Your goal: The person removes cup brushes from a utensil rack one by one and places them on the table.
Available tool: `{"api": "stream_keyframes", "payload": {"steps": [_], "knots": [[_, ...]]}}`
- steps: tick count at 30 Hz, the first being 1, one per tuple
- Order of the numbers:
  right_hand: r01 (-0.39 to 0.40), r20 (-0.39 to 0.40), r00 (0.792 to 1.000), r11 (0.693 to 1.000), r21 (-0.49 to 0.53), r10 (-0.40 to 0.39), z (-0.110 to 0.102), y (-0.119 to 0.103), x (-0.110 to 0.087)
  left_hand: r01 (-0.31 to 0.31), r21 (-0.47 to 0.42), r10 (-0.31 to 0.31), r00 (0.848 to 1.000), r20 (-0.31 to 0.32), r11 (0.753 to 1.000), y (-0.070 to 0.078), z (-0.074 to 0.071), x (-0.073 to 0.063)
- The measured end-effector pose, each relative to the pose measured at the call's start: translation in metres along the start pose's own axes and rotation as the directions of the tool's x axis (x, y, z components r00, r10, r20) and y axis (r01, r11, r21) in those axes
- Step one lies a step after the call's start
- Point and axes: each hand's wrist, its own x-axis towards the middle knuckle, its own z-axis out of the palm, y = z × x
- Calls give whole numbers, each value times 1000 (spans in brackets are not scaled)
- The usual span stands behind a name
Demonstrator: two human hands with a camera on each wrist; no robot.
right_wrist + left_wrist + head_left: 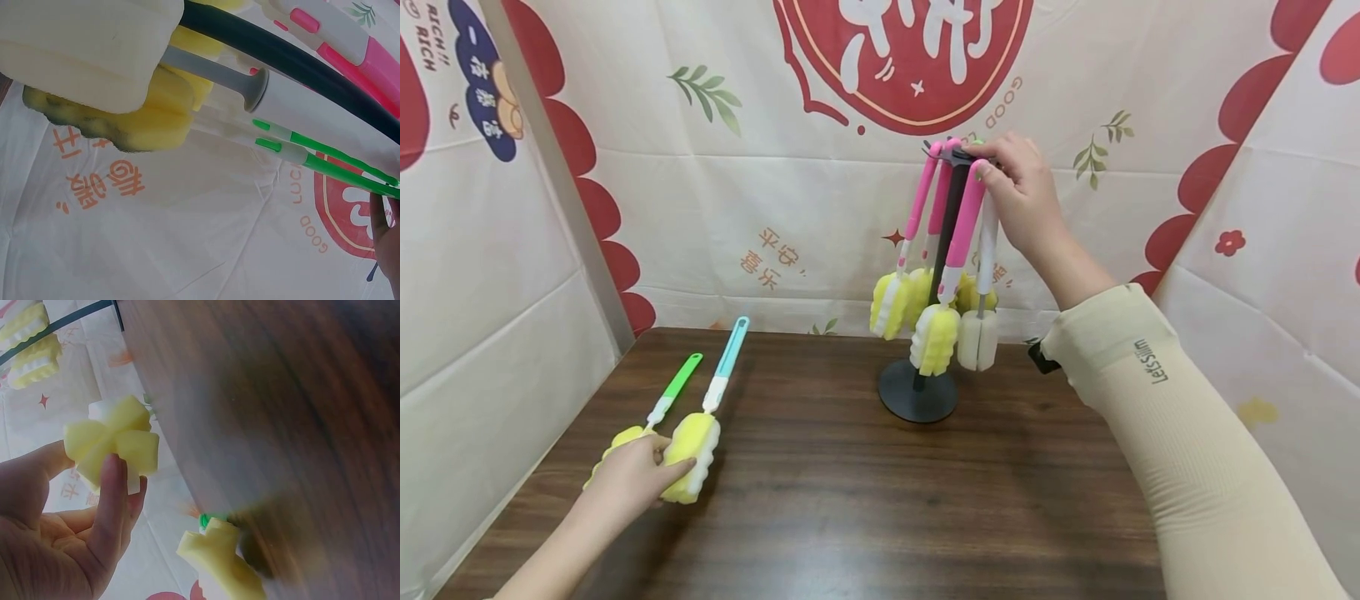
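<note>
The left hand pinches the blue-handled brush by its sponge, handle ahead of it; a soft squeeze should do. I cannot tell whether the right hand grips the rack beneath it

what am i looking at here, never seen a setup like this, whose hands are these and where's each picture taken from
There's no machine here, just a person working with two bare hands. The widest picture comes from a camera worn on the head, looking forward and down. The other two come from cameras on the left and right wrists, so they look tilted.

On the wooden table is a dark stand with sponge brushes hanging from it, including pink-handled brushes and a white-handled brush. A green-handled brush lies at the left.

The left hand pinches the sponge head of a blue-handled brush. The right hand is at the stand's top; exactly what it grips is hard to tell.
</note>
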Motion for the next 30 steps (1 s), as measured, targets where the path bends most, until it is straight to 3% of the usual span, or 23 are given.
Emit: {"api": "stream_keyframes", "payload": {"steps": [11, 19, 30], "knots": [[4, 0, 1000, 1000, -7, -4, 0, -3, -1, -30, 24, 30, 1000, 3, 999, -12, 1, -3], [5, -5, 1000, 1000, -9, -5, 1, -3, 0, 21, 53, -24, 999, 44, 998, -17, 0, -5], [16, -22, 1000, 1000, -2, -16, 1, -1, -2, 39, 63, -43, 997, 61, 997, -25, 3, -2]]}}
